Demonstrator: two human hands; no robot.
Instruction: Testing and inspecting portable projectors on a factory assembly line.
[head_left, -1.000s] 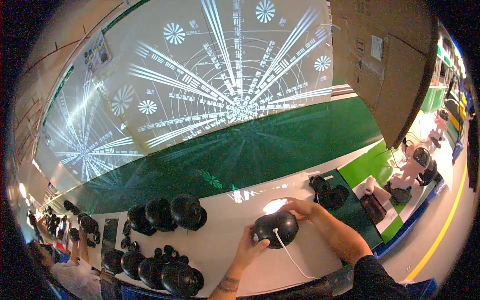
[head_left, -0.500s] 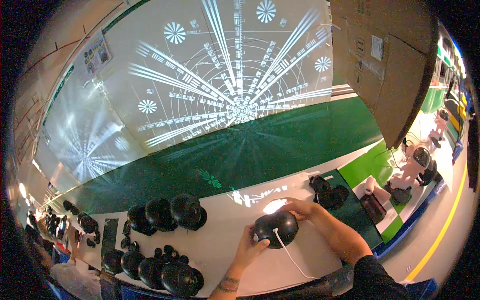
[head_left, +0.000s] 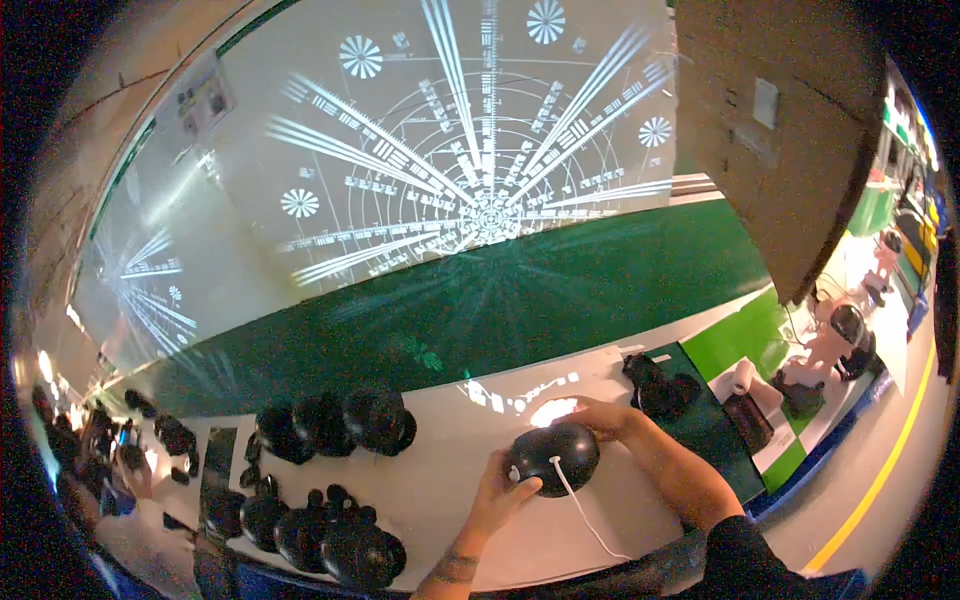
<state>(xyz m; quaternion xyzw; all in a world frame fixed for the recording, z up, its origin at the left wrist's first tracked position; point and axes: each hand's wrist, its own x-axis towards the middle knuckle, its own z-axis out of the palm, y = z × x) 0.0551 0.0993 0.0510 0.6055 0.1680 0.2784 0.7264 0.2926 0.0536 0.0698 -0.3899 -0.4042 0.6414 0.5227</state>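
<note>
A glossy black egg-shaped projector [head_left: 562, 462] is held between my two hands over the white table. A white cable [head_left: 580, 510] is plugged into it and trails toward the table's near edge. My left hand [head_left: 497, 497] grips the near left side, its thumb beside a small pale knob. My right hand [head_left: 596, 418] curls around the far right side next to the bright lens, its fingertips partly hidden. Light from the lens throws a white test pattern [head_left: 490, 215] of rays, arcs and pinwheels onto the pale board ahead.
Several black rounded units [head_left: 375, 420] stand in two rows on the left. Black parts [head_left: 660, 388] lie on a dark mat at the right, beside a brown block [head_left: 745, 418]. A large cardboard sheet [head_left: 790, 130] hangs at the upper right. Another person [head_left: 140, 510] sits at far left.
The view has shifted slightly, and the main pattern looks a little sharper. A second pattern at far left has changed shape. Both hands keep their hold on the projector.
</note>
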